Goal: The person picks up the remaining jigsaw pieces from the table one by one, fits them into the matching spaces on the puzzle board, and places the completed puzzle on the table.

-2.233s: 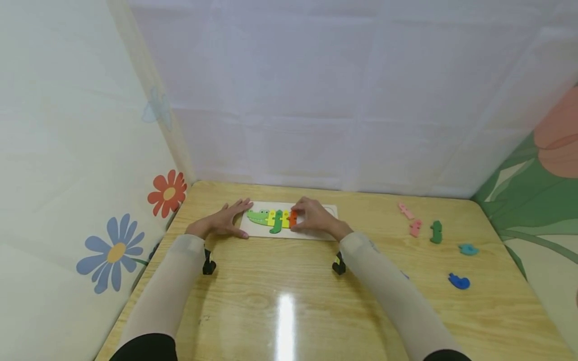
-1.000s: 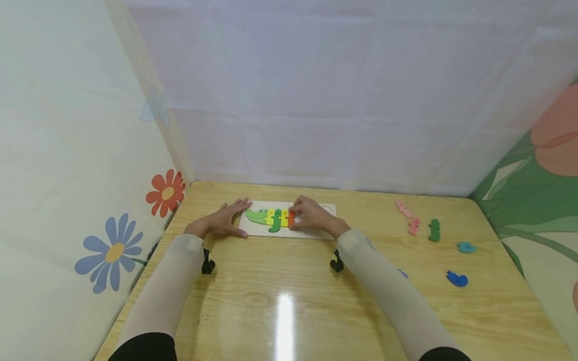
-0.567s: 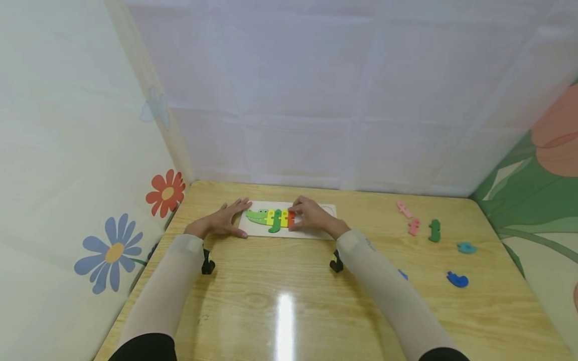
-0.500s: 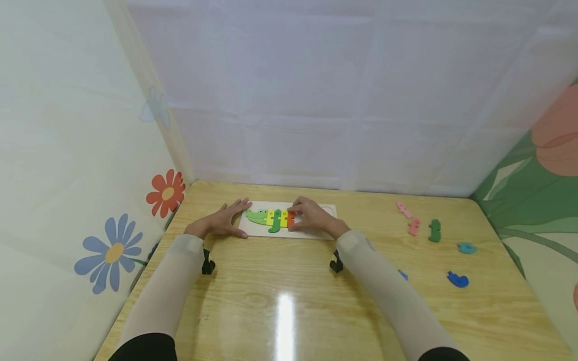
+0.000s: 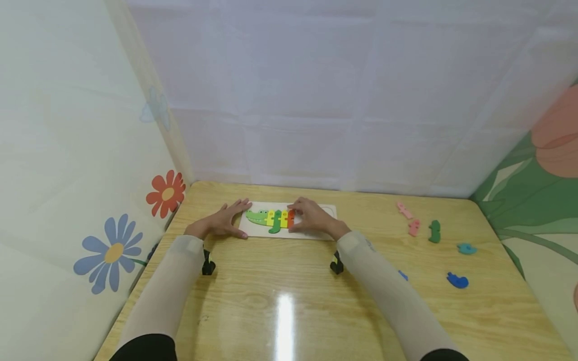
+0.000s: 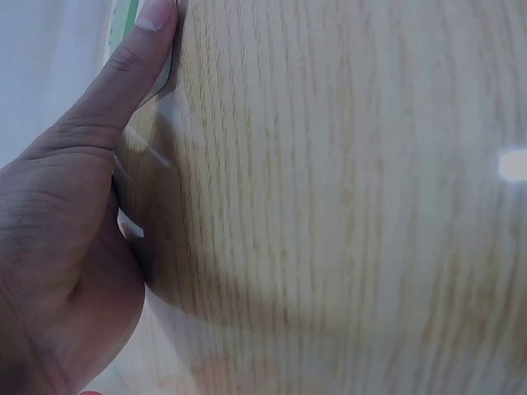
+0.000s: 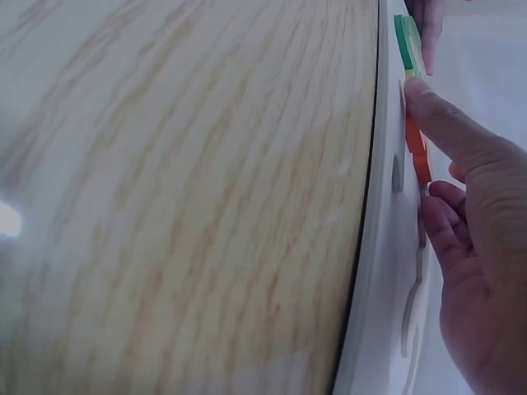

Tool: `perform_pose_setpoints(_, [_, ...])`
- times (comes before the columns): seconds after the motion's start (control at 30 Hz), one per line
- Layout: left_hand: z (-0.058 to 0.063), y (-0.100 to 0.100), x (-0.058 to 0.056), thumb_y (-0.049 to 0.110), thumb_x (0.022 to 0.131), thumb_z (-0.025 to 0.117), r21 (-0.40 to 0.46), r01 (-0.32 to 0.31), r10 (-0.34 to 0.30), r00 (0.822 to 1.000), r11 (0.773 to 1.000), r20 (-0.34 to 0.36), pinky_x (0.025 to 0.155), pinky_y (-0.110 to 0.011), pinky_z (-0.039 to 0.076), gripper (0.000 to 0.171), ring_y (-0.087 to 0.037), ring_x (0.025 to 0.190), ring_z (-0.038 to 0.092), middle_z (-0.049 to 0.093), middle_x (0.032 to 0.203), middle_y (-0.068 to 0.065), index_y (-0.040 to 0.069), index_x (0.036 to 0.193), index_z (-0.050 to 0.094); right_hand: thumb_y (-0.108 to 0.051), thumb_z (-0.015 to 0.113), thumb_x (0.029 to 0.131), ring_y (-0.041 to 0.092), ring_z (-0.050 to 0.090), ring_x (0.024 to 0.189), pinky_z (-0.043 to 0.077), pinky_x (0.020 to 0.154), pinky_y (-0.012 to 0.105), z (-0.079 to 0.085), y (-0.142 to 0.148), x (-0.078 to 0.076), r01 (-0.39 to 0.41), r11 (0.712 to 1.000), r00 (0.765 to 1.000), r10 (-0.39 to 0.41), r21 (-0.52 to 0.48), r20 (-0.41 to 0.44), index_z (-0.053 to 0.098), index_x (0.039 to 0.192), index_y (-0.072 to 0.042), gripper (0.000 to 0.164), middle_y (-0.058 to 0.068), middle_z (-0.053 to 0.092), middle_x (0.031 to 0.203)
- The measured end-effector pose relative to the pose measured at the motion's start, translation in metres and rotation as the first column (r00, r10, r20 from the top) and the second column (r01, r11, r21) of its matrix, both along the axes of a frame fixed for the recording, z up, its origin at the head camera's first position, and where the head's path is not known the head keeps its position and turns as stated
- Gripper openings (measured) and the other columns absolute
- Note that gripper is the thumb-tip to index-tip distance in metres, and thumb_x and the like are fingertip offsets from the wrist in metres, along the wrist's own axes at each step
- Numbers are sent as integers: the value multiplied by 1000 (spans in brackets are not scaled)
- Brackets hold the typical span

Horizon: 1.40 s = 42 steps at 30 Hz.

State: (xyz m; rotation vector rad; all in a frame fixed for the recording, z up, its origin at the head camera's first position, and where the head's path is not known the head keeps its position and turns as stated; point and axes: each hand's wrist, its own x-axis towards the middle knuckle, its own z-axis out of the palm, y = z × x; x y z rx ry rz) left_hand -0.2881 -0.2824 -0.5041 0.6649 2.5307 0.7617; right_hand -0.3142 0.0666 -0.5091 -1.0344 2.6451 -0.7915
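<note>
A pale puzzle board (image 5: 254,231) lies near the table's far edge, with crocodile pieces set in its left part. From the left these are a light-green head (image 5: 257,217), a yellow piece (image 5: 270,217), a green leg piece (image 5: 276,224), another yellow piece (image 5: 284,219) and an orange puzzle piece (image 5: 291,218). My right hand (image 5: 313,218) pinches the orange puzzle piece between thumb and fingers; the right wrist view has this orange piece (image 7: 417,148) seated at the board. Fingers spread, my left hand (image 5: 221,220) touches the board's left end with thumb and index finger.
To the right on the wooden table (image 5: 253,296) lie two pink pieces (image 5: 404,210), a dark-green piece (image 5: 435,231), a teal piece (image 5: 466,248) and a blue piece (image 5: 458,280). Another blue piece (image 5: 403,275) is partly hidden by the right sleeve. White cloth walls border the table.
</note>
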Motion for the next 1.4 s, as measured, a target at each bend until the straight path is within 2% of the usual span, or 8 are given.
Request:
perform_pose_setpoints(0.23, [2,1,1,40,90,86,2,-1,1,1000,1000,1,125,-69,-11,113,-46,162,-8,-1,176,-24,4,170,15,-37,91,85,19,58,107,52,99,36,1,4,1,3,1000,1000,-3,2,-22,61,148,-4,77,7,64,125])
perform_pose_setpoints(0.57, [1,-4,1,55,87,83,6,13,-13,1000,1000,-2,125,-67,-14,120,-45,161,-11,-4,177,-22,5,170,13,-37,92,84,26,62,121,53,107,42,7,12,3,14,999,1000,-13,-40,12,60,148,-2,79,12,63,137])
perform_pose_setpoints(0.73, [0,-4,0,49,87,85,21,7,-7,1000,1000,-7,124,-68,-13,118,-47,161,-10,-2,176,-24,3,169,14,-38,91,84,30,60,128,50,112,45,11,17,2,-11,1000,1000,11,-16,-25,58,148,0,81,15,62,144])
perform_pose_setpoints(1.0, [-17,-11,-12,60,82,85,-4,9,-9,1000,1000,5,126,-65,-12,125,-41,163,-10,-3,178,-17,11,171,14,-40,89,86,33,59,131,48,114,49,11,29,1,-7,1000,999,8,27,-35,56,150,-1,82,18,59,148])
perform_pose_setpoints(1.1, [-14,-9,-9,61,83,84,-9,16,-16,1000,1000,-2,126,-66,-12,124,-42,163,-10,-3,178,-18,10,171,13,-40,89,87,33,57,135,46,116,49,11,36,1,1,1000,1000,0,24,-26,55,152,-1,83,18,58,149])
perform_pose_setpoints(1.4, [1,0,2,42,90,85,0,0,0,1000,1000,0,125,-68,-12,112,-46,162,-9,-2,176,-24,4,170,15,-39,88,88,37,53,140,44,118,51,15,56,6,5,999,1000,-4,39,-23,54,153,-1,83,20,56,152])
